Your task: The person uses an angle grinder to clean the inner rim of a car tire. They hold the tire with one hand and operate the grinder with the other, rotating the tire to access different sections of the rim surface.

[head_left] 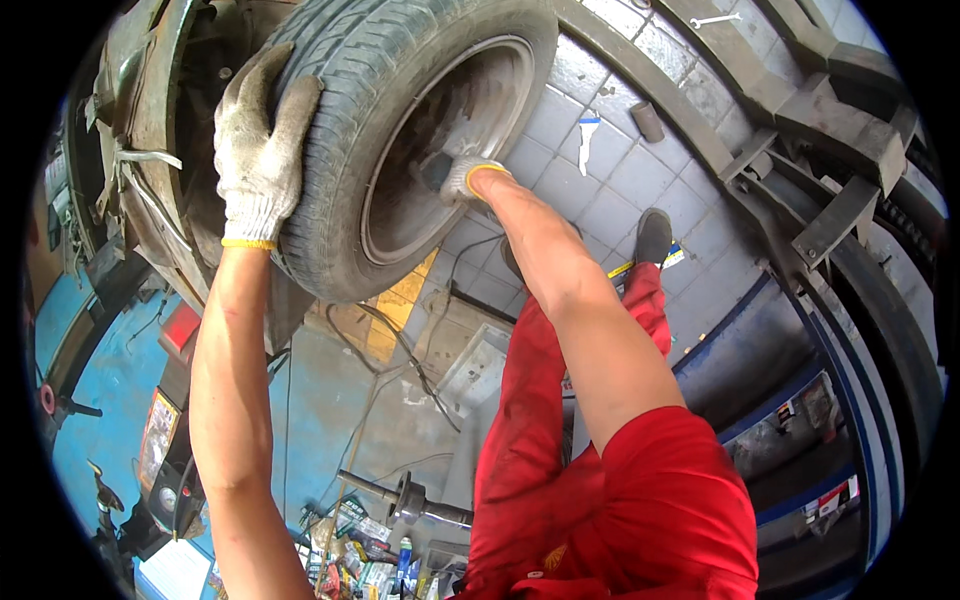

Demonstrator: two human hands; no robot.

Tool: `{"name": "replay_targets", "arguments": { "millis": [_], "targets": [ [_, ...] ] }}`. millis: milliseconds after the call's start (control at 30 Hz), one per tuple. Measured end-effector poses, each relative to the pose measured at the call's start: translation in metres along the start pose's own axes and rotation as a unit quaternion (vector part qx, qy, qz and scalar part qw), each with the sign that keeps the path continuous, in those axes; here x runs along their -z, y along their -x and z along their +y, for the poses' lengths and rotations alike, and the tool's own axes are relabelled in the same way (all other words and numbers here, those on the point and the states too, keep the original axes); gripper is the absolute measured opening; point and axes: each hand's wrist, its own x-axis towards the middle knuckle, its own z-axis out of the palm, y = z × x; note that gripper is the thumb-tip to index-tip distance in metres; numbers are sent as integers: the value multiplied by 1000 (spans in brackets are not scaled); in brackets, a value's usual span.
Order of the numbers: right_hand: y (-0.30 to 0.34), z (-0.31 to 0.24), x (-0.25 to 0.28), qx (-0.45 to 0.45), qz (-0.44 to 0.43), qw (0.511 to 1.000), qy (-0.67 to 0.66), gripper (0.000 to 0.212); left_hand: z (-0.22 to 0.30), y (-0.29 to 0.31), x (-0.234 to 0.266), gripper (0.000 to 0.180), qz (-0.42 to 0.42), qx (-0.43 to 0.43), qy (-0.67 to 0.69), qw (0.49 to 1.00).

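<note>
A worn car wheel [330, 170], a black tyre on a dirty metal rim [515, 75], stands upright before me at the top. Against the tyre's tread lies my left hand [258, 150] in a white knit glove, thumb apart from the other fingers. My right hand [468, 180], gloved the same way, reaches into the hollow of the rim beside its dark centre [435, 170]. Its fingers look curled, but their tips and anything in them are hidden. Rusty metal body parts [150, 130] crowd the wheel's left side.
On the tiled floor lie a white-and-blue strip [587, 140], a brown cylinder [647, 121] and a wrench [715, 19]. Steel lift beams [830, 130] run along the right. Cables [400, 345] trail below the wheel. A machine shaft [430, 505] and cluttered small packages [365, 550] sit near me.
</note>
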Motion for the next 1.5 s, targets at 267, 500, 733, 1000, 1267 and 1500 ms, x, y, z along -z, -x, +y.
{"name": "replay_targets", "arguments": {
  "millis": [267,500,733,1000,1267,1500],
  "targets": [
    [1,-6,6,25,-21,999,30,67,-5,-1,0,56,4,-14,-2,1000],
    [-31,9,-14,-9,90,995,30,65,2,-7,-2,56,-1,-12,9,1000],
    [3,-12,-19,31,56,996,60,60,-5,7,5,55,8,6,-3,1000],
    [-5,13,-4,22,40,999,18,61,1,-3,-1,55,4,-6,9,1000],
    [5,-20,10,-6,-11,1000,17,66,-2,-6,1,55,-3,-14,10,1000],
    [3,-7,4,12,8,999,-29,70,-2,-3,0,55,-1,-7,6,1000]
  ]
}}
